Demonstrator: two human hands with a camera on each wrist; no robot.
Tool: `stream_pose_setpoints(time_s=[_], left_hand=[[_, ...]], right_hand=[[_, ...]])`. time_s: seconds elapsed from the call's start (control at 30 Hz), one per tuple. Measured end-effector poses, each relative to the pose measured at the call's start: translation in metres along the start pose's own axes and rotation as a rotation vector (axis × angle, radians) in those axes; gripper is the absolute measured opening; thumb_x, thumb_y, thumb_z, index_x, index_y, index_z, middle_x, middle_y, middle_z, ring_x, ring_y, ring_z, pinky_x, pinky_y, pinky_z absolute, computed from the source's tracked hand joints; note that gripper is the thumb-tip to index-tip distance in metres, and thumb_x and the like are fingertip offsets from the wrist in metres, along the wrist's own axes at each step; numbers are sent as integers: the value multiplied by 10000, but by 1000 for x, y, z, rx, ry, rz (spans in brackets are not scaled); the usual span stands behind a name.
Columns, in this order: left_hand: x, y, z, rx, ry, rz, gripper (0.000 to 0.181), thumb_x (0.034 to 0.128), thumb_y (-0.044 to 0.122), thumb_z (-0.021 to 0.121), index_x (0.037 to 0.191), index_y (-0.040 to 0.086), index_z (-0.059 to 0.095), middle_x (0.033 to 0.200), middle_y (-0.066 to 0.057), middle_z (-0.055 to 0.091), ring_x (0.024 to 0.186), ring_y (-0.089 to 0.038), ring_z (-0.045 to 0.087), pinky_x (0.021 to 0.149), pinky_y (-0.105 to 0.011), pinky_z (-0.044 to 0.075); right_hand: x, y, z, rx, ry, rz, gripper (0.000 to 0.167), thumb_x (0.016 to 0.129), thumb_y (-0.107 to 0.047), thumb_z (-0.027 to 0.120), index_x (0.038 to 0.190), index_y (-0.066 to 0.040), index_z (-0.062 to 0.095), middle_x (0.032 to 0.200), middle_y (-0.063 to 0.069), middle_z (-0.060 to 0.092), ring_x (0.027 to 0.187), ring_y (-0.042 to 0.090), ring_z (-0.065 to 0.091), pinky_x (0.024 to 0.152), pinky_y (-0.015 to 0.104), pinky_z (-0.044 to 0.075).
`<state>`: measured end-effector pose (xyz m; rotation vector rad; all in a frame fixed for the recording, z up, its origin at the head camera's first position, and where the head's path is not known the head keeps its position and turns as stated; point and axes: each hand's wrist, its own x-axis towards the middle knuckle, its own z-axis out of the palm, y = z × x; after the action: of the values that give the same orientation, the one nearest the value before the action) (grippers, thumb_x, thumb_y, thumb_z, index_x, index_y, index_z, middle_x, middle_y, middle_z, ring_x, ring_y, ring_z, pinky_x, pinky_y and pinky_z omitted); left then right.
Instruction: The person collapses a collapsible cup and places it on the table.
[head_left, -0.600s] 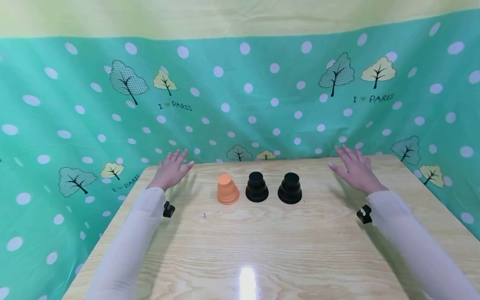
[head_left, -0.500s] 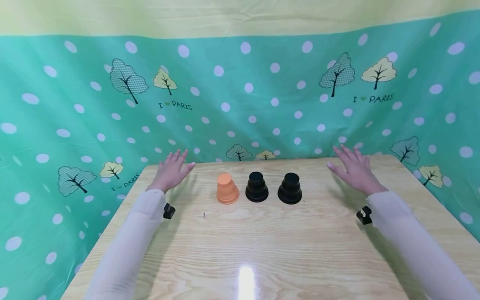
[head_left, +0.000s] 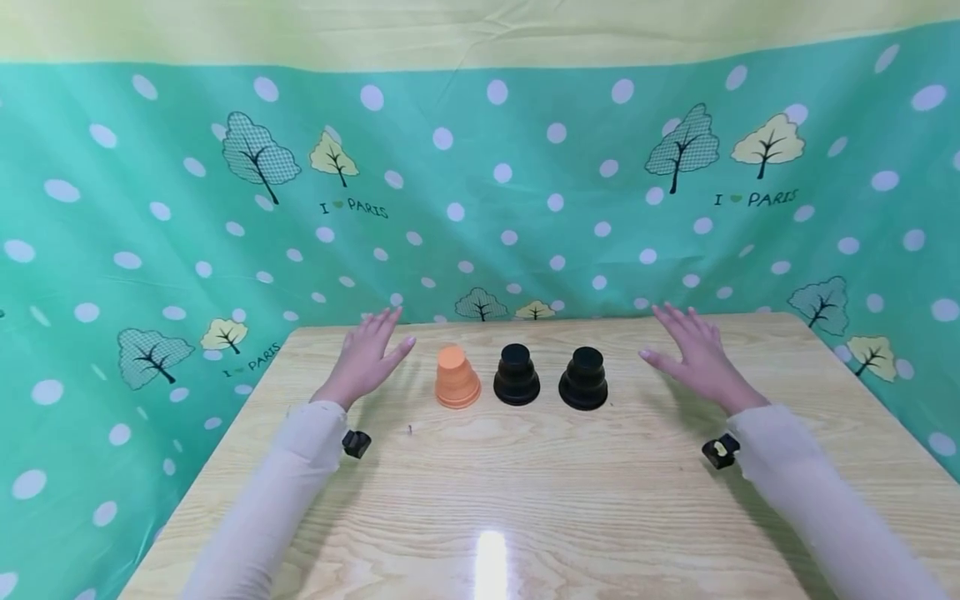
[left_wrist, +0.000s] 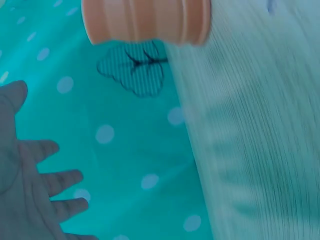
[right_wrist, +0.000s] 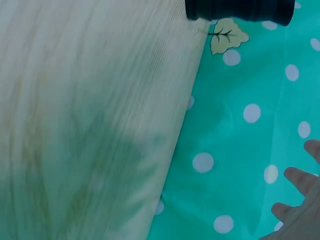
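The wood-grained tabletop point(head_left: 600, 492) looks glossy, the orange stack point(head_left: 457, 380) matt (plastic, apparently).

One orange cup point(head_left: 457, 383), two black cups point(head_left: 517, 383) point(head_left: 583, 386), three in all, one left hand point(head_left: 365, 358), one right hand point(head_left: 695, 361), that's a pair, two sleeves point(head_left: 272, 500), two wrist cameras point(head_left: 356, 443), ten printed trees point(head_left: 259, 157), three printed slogans point(head_left: 367, 209), one table point(head_left: 480, 483), one curtain point(head_left: 525, 112)

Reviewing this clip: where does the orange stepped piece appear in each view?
Head: orange stepped piece just left of centre, below mid-height.
Left wrist: orange stepped piece at the top, left of centre, cut off by the edge.
Right wrist: not in it.
Shared landmark: polka-dot cloth.
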<state>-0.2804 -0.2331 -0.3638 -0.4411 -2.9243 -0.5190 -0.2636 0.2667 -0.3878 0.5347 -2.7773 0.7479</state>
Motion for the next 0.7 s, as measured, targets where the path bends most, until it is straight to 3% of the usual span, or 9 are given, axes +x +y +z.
stream_pose_setpoints(time_s=[0.27,0.47,0.7], left_hand=[[-7,21,6,-88,30,74,721,966,544,386,1515,129,172,1548,-133,204,1415,-373,148,1129,-566,94],[-10,38,12,-152,33,118,714,956,556,402,1516,174,178,1554,-81,209,1417,-335,175,1121,-569,142],[-15,54,18,-244,-4,150,677,965,523,421,1517,219,173,1559,-23,196,1418,-294,189,1120,-541,190]], right_hand=[[3,-10,14,75,-22,-31,854,881,-421,630,1518,-121,147,1544,225,119,1387,487,38,1064,673,-5],[5,-19,26,157,-58,-16,875,867,-397,659,1521,-142,138,1557,185,115,1396,455,63,1027,721,77],[7,-28,39,244,-105,21,899,853,-408,679,1521,-145,139,1557,172,130,1395,443,107,1037,699,139]])
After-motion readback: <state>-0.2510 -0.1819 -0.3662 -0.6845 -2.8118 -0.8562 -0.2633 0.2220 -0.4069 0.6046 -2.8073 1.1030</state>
